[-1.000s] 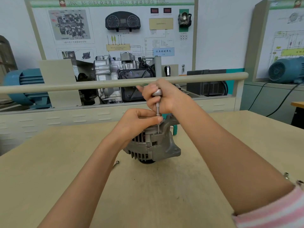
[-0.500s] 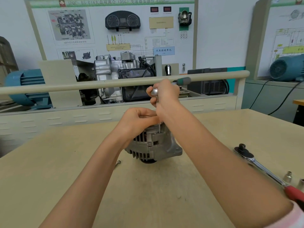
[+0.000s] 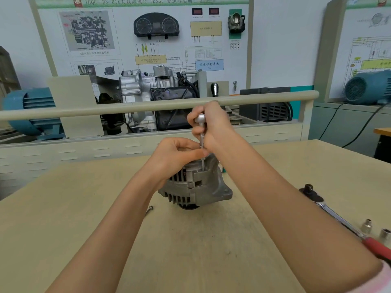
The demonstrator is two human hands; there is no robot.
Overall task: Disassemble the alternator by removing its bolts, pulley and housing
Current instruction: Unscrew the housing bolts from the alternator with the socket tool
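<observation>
Standing behind the work area, a training board with an instrument cluster and wiring diagrams fills the far wall. A cutaway transmission unit sits below it, with a blue electric motor at the left; a second blue motor sits at the far right. A beige rail runs across in front of these units and partly blocks the view of them.

The beige table carries the alternator, which stands at centre on its pulley end. Both forearms cross the foreground and hide part of the table. A ratchet wrench with a red grip lies at the right, partly covered by the right forearm. Two sockets stand just beside its handle. A loose bolt lies on the table near the left of the alternator.

The right hand grasps the top of a slim driver tool, held upright over the alternator housing. The left hand rests on top of the alternator, its fingers pinching the tool shaft.

Compared with the frame half a second earlier, the right hand sits slightly further left and the tool shaft is now exposed; the green handle tip seen behind that hand is no longer visible.
</observation>
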